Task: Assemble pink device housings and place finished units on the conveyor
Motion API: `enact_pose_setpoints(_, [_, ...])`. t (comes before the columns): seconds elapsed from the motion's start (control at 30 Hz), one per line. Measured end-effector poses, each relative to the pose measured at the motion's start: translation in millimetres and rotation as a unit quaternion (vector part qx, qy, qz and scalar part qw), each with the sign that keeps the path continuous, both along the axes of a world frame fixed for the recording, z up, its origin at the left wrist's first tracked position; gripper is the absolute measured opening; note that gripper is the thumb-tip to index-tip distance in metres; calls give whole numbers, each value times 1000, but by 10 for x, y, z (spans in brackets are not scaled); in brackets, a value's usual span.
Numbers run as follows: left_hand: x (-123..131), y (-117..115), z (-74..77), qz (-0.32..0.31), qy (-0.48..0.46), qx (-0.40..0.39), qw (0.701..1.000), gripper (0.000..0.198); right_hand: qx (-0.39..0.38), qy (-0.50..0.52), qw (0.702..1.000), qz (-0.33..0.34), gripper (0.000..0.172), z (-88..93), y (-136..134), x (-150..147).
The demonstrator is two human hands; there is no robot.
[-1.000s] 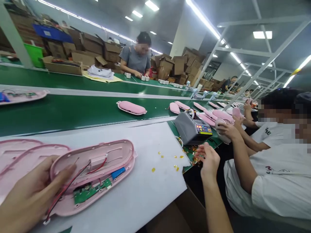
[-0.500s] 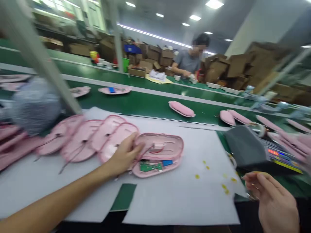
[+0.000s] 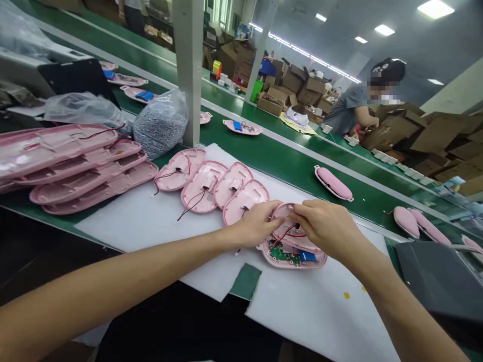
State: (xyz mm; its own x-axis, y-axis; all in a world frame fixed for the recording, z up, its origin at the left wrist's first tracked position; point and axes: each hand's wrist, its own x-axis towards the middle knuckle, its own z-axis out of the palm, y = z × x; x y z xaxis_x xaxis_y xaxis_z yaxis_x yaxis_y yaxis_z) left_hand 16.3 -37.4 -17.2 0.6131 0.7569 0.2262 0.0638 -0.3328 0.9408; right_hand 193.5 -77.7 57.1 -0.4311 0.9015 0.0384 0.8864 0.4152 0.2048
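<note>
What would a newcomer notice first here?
Likely the left hand and right hand on a pink shell half, centre, over a casing with a green circuit board. Four similar halves lie left of it on white sheeting. Beyond, beside the post, bulges a clear bag of small grey pieces.

Pink shells (image 3: pixel 198 197) on white sheet (image 3: pixel 305 306)

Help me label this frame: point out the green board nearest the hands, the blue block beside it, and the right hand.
Green board (image 3: pixel 284 255): head view, its middle.
Blue block (image 3: pixel 308 256): head view, its top.
Right hand (image 3: pixel 329 225): head view, back of hand.
</note>
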Motion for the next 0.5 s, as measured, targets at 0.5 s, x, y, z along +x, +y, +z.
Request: enact_pose_setpoints(0.5, [0, -75, -15, 38, 6, -3, 999, 11, 108, -24, 994, 17, 35, -97, -2, -49])
